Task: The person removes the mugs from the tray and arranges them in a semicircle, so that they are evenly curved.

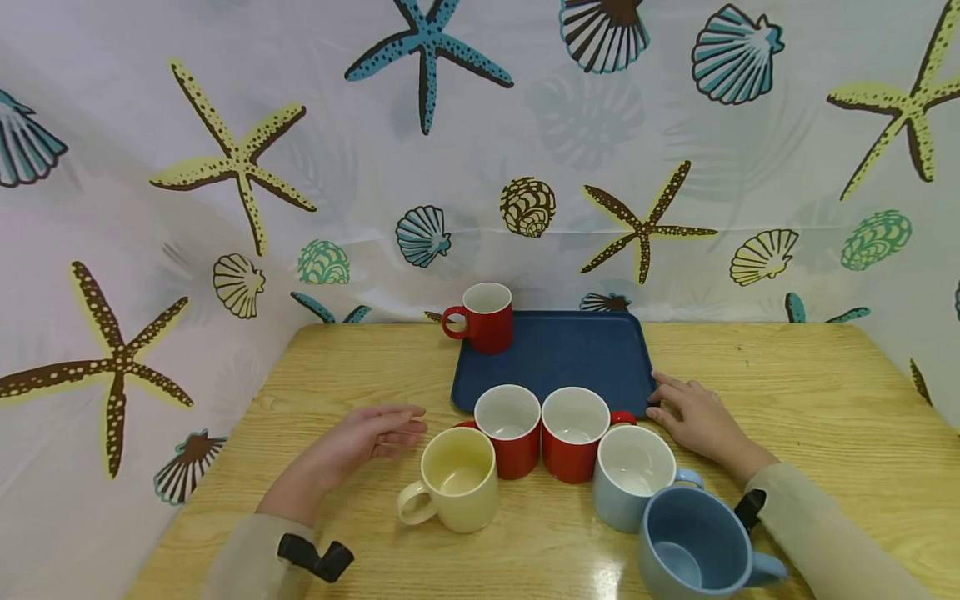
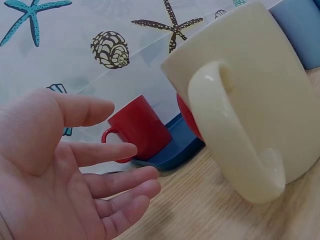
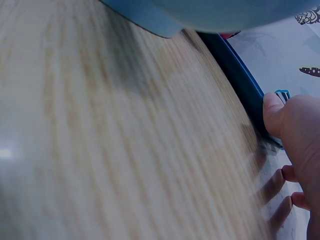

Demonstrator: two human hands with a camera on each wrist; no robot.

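Observation:
My left hand (image 1: 367, 439) is held with fingers loosely extended, palm facing right, left of the cream mug (image 1: 459, 482). It holds nothing; in the left wrist view that mug's handle (image 2: 212, 110) is close by. My right hand (image 1: 697, 417) is at the near right corner of the dark blue tray (image 1: 577, 350). In the right wrist view, the thumb (image 3: 273, 112) touches the tray's edge, and other fingers reach down beside it. One red mug (image 1: 491, 329) stands upright on the tray's far left part, handle to the left.
Two red mugs, one left (image 1: 517, 454) and one right (image 1: 566, 454), stand side by side before the tray. A light blue mug (image 1: 622, 504) and a darker blue mug (image 1: 660, 558) are at front right. A patterned cloth (image 1: 465, 183) rises behind the wooden table (image 1: 547, 550).

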